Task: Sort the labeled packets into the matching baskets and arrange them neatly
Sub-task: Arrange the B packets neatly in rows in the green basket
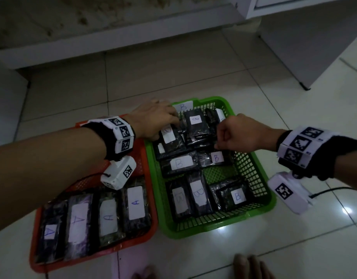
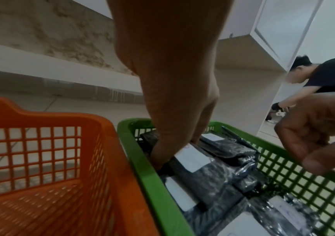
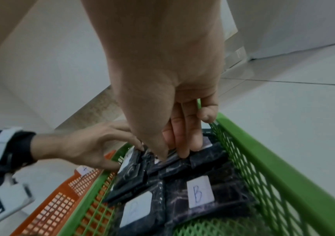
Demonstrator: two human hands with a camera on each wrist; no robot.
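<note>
My left hand (image 1: 153, 119) pinches a B-labeled packet (image 1: 170, 137) at the far left of the green basket (image 1: 260, 178). My right hand (image 1: 240, 133) grips a dark packet (image 3: 170, 162) beside it. A-labeled packets (image 1: 135, 202) lie in the orange basket (image 1: 147, 154), on the tiled floor (image 1: 193, 67).

Two baskets sit touching on the tiled floor (image 1: 274, 248): the A basket (image 1: 147, 236) left, the B basket (image 1: 260, 164) right. A-labelled packets (image 1: 136, 208) line its near end in a row. B-labelled packets (image 1: 199, 193) fill theirs, piled at the far end.
</note>
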